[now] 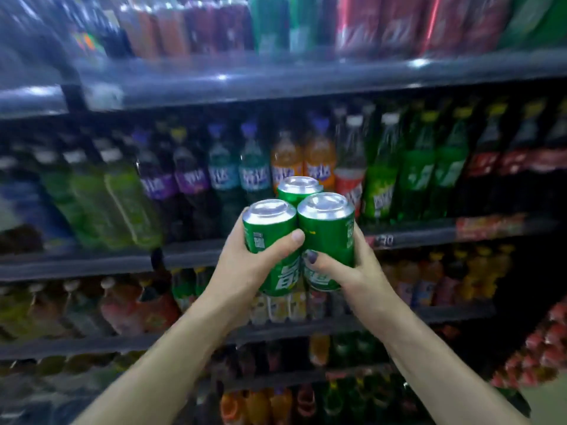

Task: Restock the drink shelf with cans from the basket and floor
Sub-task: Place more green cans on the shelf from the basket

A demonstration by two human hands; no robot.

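Observation:
Three green cans with silver tops are bunched upright together in front of the drink shelves. My left hand (245, 265) grips the left can (267, 228), its thumb reaching across to the seam between the front cans. My right hand (352, 271) grips the right can (328, 225) from the right side and below. The third can (299, 187) stands behind the other two, wedged between them; which hand bears it is hidden. The basket and floor are out of view.
The top shelf (276, 84) carries rows of cans, blurred. The shelf right behind the cans (429, 231) holds bottles: green, purple, teal, orange, red and dark cola. Lower shelves carry more bottles. Red packets hang at the far right (546, 348).

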